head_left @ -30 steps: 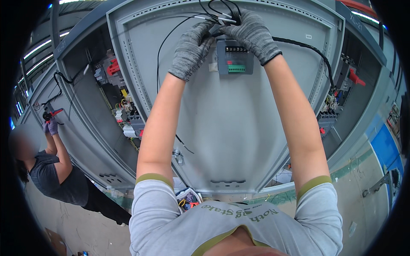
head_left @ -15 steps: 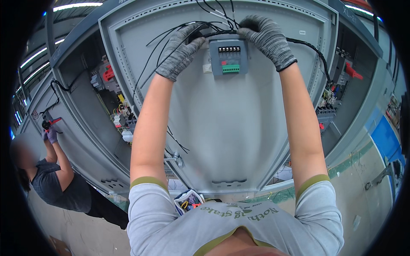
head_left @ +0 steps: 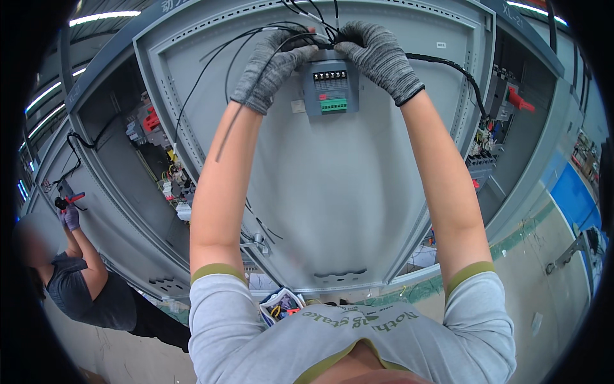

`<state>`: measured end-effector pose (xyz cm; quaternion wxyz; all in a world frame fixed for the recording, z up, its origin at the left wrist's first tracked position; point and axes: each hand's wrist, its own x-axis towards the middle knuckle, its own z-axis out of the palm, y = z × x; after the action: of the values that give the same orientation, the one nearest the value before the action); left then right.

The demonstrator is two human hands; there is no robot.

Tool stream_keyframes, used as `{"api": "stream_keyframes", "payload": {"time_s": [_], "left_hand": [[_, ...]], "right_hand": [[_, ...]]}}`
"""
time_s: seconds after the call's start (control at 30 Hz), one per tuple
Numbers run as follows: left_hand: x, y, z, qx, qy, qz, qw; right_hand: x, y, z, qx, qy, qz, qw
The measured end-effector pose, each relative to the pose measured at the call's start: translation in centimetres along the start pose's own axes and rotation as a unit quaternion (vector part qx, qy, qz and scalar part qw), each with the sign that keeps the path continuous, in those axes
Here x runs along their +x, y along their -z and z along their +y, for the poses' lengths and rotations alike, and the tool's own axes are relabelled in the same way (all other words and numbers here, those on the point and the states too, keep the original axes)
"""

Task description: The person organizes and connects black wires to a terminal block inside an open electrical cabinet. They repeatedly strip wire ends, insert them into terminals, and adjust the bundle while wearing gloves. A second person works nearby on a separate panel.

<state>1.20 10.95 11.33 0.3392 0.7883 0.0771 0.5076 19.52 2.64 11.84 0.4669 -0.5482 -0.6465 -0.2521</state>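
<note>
Watching remotely, I am seeing both hands standing near each other but apart, the left hand (head_left: pixel 272 69) and the right hand (head_left: pixel 378 63) each pinching the black wires (head_left: pixel 326 46) just above the gray box (head_left: pixel 330 88) on the cabinet door (head_left: pixel 339 192). To the right, a dark cable (head_left: pixel 448 63) is running gathered toward the door's edge, so I am judging that stretch done; leftward, several wire ends are hanging loose, so that side is looking unfinished. The wires are appearing thin and flexible, a few carrying pale sleeves, and are fanning out unevenly.
</note>
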Motion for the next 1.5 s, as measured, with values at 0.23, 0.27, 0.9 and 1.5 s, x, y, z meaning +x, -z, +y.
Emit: {"api": "stream_keyframes", "payload": {"time_s": [0.23, 0.27, 0.9, 1.5], "left_hand": [[1.3, 0.3, -0.5, 0.094, 0.049, -0.011, 0.994], [1.3, 0.6, -0.4, 0.094, 0.056, -0.018, 0.994], [1.4, 2.5, -1.0, 0.017, 0.044, -0.100, 0.994], [1.1, 1.7, 0.6, 0.025, 0.063, -0.074, 0.995]], "right_hand": [[-1.1, 1.0, 1.1, -0.006, 0.000, 0.002, 1.000], [-1.4, 1.3, 1.3, -0.044, -0.024, -0.019, 0.999], [1.7, -0.8, -1.8, 0.055, -0.059, -0.080, 0.994], [2.0, -1.7, -0.3, 0.197, -0.118, -0.061, 0.971]]}}
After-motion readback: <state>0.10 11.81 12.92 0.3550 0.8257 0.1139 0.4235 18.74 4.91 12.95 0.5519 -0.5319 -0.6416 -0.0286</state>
